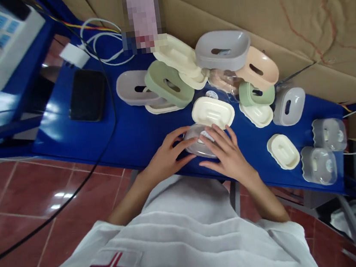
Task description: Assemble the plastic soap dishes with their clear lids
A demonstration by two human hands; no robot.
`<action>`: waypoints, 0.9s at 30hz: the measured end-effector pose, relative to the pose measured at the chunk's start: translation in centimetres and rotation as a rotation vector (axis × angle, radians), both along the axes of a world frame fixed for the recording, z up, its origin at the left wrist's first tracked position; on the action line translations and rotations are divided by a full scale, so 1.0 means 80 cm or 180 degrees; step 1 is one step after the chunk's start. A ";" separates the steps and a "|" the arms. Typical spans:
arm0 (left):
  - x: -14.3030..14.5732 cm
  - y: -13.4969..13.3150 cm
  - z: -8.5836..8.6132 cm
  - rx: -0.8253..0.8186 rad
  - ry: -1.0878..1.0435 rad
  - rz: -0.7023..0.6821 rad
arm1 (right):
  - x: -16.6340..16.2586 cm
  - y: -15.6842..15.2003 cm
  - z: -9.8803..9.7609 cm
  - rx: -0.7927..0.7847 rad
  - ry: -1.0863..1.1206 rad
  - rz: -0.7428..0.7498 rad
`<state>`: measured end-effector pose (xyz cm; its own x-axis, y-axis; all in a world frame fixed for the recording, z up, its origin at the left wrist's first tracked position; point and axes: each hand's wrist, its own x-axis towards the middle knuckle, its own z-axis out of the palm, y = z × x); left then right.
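A clear plastic soap-dish cover [196, 148] with a round white sticker [206, 137] lies near the table's front edge. My left hand [170, 151] grips its left side, with the index finger reaching over the top to the sticker and the thumb at the near edge. From the right, my right hand [227, 151] spans the cover, fingers spread over the top by the sticker and thumb by the near rim. Just beyond the cover sits an ivory soap-dish tray [213, 112]. A loose round sticker [212, 95] lies behind that tray.
Green [169, 84], grey [222, 46] and peach soap-dish shells [258, 68] are piled at the back. Two clear covers [318, 165] and an ivory tray [283, 151] stand right. A black device [87, 94], white charger [74, 55] and dark cable [112, 102] are left.
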<state>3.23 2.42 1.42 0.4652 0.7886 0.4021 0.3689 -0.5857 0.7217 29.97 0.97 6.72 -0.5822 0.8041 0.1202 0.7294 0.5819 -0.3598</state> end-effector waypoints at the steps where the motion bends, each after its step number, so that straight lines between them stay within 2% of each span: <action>1: -0.001 0.000 -0.001 -0.0013 -0.0004 0.0020 | 0.003 -0.002 -0.002 -0.0010 -0.0082 -0.0015; 12: -0.002 -0.004 -0.006 -0.0154 -0.0041 0.0151 | 0.029 -0.017 -0.044 0.0050 0.0155 -0.0206; 27: -0.004 -0.007 -0.002 -0.0159 0.0094 0.0228 | 0.032 -0.016 -0.049 -0.0072 0.0130 -0.0111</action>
<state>2.93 1.89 1.22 0.4181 0.8389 0.3484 0.4301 -0.5206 0.7375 32.54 -0.32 2.79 -0.5488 0.8266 0.1247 0.7335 0.5477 -0.4024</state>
